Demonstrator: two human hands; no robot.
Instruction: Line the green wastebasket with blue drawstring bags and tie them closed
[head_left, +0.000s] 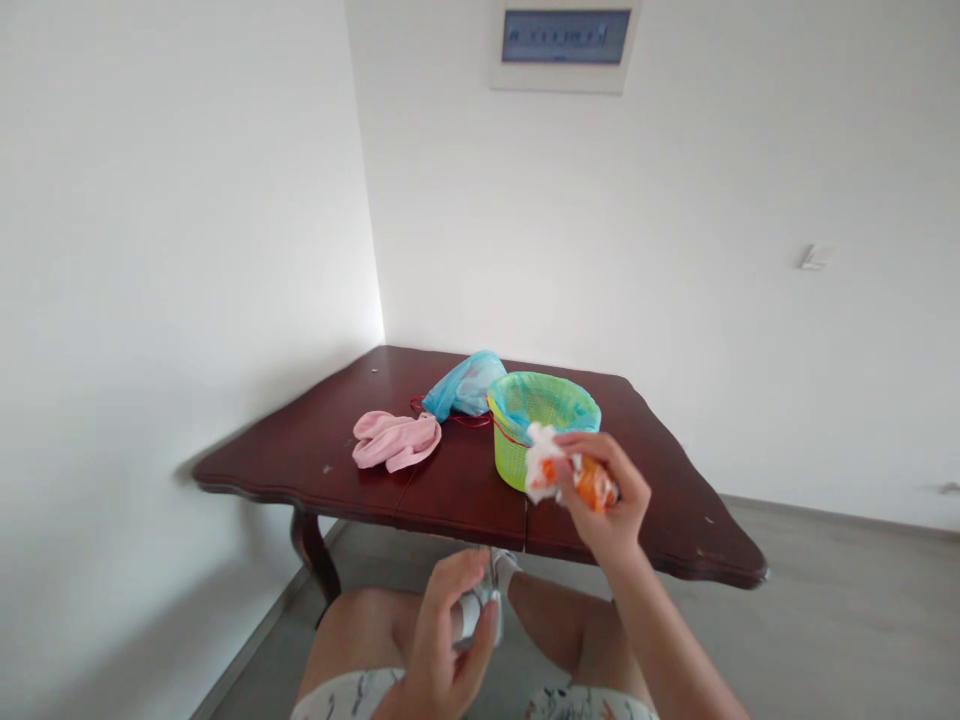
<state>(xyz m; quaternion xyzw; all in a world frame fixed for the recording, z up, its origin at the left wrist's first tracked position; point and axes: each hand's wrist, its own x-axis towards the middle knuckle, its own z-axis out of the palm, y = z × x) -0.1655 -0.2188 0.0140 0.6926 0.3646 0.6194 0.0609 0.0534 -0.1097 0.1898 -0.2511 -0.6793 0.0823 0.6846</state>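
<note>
My right hand (611,490) is closed around a crumpled orange-and-white wrapper (591,482), held up in front of the basket's near right side. Its white end sticks out to the left past my fingers. The green mesh basket (511,462) stands upright on the table, with a blue plastic bag (574,405) lining its inside and draped at the rim. Below the table's front edge, my left hand (450,620) is open, thumb and fingers apart. Nothing shows in its grip; a foot in a white sock appears behind it.
A dark red wooden table (457,490) stands against the walls. Left of the basket lie a tied blue plastic bag (469,385) with red drawstring and a folded pink cloth (396,440). My bare legs (367,630) are under the table's front edge.
</note>
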